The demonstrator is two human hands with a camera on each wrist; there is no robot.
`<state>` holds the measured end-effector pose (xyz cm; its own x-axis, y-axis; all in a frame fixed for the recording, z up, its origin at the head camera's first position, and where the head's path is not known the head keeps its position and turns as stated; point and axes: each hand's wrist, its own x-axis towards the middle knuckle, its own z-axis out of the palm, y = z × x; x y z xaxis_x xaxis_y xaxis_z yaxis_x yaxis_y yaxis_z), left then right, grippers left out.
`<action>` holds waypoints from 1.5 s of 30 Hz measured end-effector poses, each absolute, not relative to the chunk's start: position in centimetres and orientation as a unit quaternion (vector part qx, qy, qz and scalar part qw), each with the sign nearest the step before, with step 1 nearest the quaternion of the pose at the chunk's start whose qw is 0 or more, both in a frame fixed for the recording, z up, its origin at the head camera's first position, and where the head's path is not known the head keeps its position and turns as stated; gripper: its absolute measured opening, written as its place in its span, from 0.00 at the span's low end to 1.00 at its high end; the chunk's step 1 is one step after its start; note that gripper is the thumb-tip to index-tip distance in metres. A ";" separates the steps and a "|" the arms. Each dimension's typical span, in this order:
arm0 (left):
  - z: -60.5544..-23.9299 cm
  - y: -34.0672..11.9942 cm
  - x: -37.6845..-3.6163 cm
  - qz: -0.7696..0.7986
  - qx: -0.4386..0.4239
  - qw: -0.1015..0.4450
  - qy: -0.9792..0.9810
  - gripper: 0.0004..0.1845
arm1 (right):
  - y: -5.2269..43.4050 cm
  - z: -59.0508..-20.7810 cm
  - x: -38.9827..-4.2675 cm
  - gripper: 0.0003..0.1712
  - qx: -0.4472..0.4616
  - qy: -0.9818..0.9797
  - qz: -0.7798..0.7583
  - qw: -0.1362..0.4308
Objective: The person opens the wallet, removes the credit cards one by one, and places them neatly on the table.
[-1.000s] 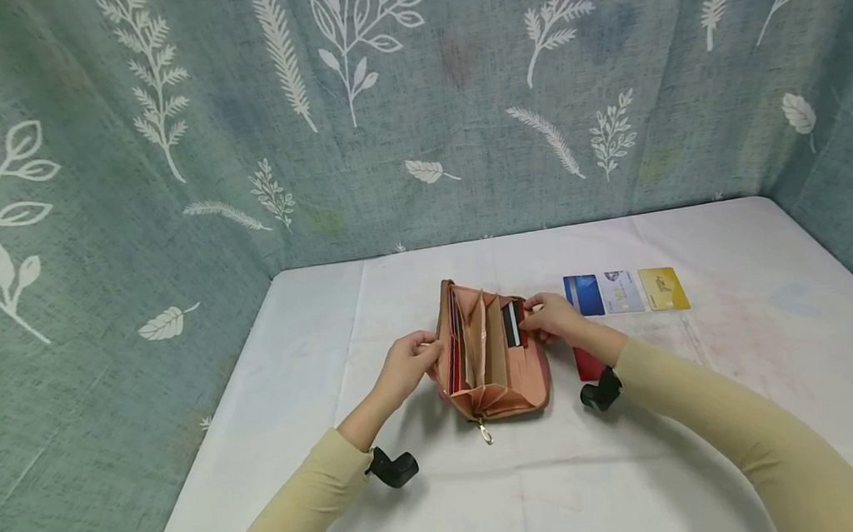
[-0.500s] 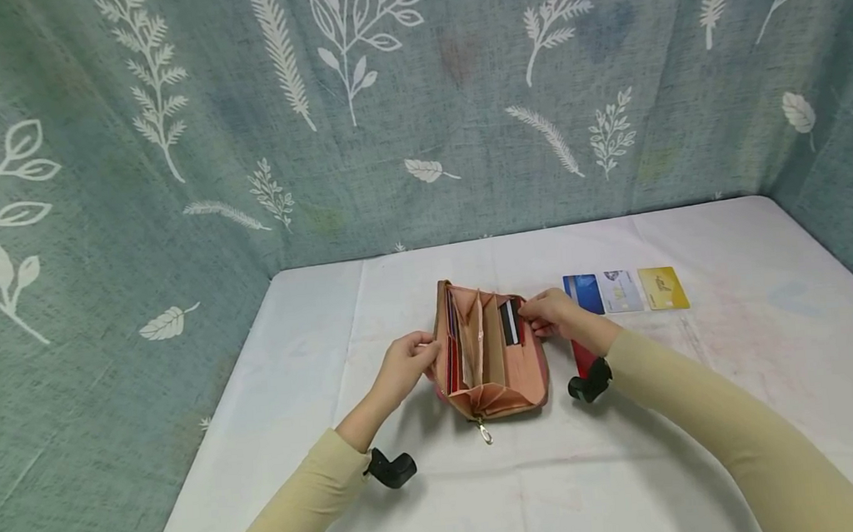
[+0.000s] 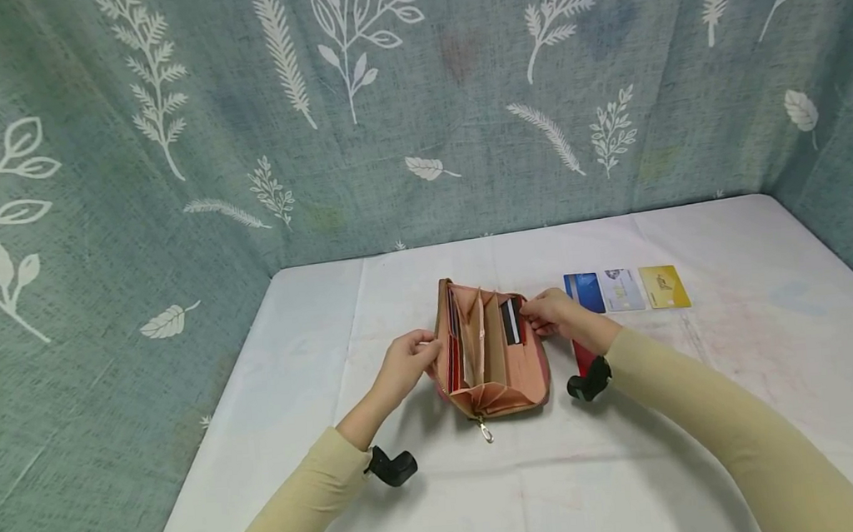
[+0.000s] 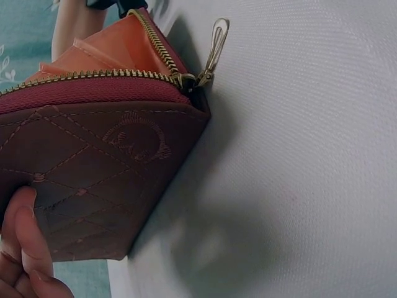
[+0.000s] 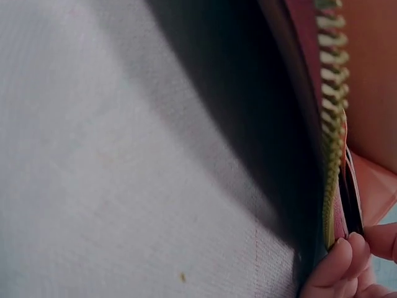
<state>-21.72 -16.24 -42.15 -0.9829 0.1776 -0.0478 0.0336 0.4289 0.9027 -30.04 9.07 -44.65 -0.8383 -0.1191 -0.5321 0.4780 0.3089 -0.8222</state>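
A pink zip-around wallet [image 3: 489, 353] lies open on the white table [image 3: 638, 466], its pockets facing up. My left hand [image 3: 406, 362] grips its left wall, and the thumb [image 4: 25, 242] presses the quilted maroon outside [image 4: 99, 167]. My right hand [image 3: 551, 315] pinches the right wall at the zipper edge [image 5: 332, 124], with its fingertips [image 5: 341, 264] curled over the rim. A card with a dark stripe [image 3: 509, 322] stands in a right-hand slot beside those fingers. A red card [image 3: 582, 357] lies on the table, partly hidden by my right wrist.
Blue [image 3: 583, 293], white [image 3: 620, 289] and yellow [image 3: 665, 286] cards lie in a row on the table right of the wallet. The gold zipper pull [image 3: 486, 434] hangs off the wallet's near end. Leaf-print cloth walls [image 3: 165, 195] close in the table at the back and on both sides.
My right wrist has shifted a little left and away, and the hand stays at the wallet's right edge by the striped card. The left hand and wallet have hardly moved.
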 end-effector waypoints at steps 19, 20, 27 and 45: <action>-41.8 -16.4 -21.8 0.532 0.067 0.078 0.840 0.13 | 8.2 -44.8 -29.9 0.21 0.104 0.785 -0.569 0.221; -41.8 -16.4 -21.7 0.533 0.066 0.078 0.840 0.13 | 8.2 -44.8 -29.9 0.22 0.110 0.782 -0.572 0.224; -41.8 -16.6 -21.5 0.532 0.059 0.075 0.842 0.13 | 8.2 -44.4 -30.4 0.15 0.132 0.767 -0.580 0.239; -41.5 -16.6 -21.4 0.533 0.054 0.082 0.840 0.12 | 8.6 -44.3 -30.3 0.05 0.107 0.784 -0.560 0.245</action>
<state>-21.42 -16.64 -41.51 -0.9806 0.1790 -0.0797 0.0040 0.4250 0.9052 -30.35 8.64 -44.33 -0.8567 -0.1063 -0.5047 0.4430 0.3494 -0.8256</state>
